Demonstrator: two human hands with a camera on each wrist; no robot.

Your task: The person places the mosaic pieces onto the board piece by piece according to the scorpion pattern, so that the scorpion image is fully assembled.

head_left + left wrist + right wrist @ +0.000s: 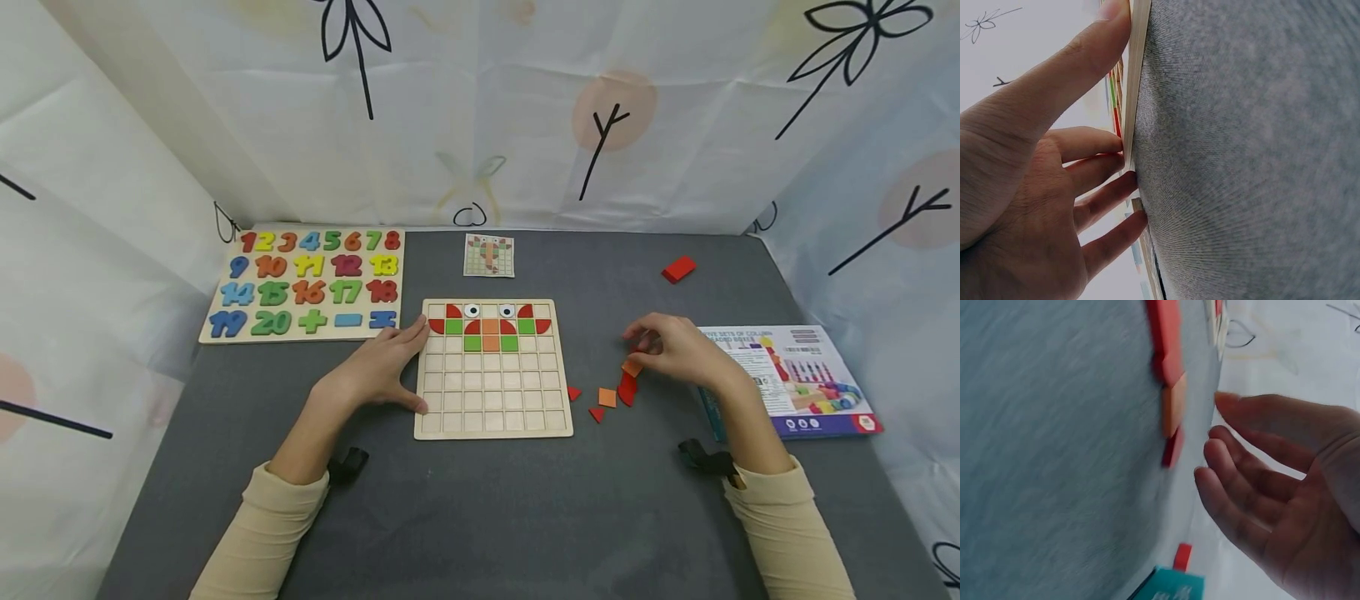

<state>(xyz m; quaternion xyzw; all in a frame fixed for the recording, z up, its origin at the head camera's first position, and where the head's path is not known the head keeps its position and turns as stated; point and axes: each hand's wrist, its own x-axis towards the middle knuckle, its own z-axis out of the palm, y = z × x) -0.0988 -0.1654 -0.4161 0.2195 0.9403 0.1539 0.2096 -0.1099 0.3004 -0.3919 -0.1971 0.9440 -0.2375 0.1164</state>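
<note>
A wooden grid board (491, 403) lies mid-table, its upper rows filled with red, green and orange pieces and two round eye pieces. My left hand (375, 371) touches the board's left edge, thumb and fingers spread; the left wrist view shows the thumb (1088, 59) against the board's side. To the board's right, my right hand (675, 348) hovers over loose pieces: orange squares (607, 397), red triangles (596, 414) and red pieces (627, 388). In the right wrist view its fingers (1241, 478) are loosely bent, apart from the orange square (1174, 406), with nothing between them.
A number puzzle board (206, 336) lies at the back left. Behind the grid board is a small pattern card (489, 255). A printed box (817, 379) lies beneath and beyond the right forearm. One red block (678, 269) sits at the back right. Patterned cloth surrounds the table.
</note>
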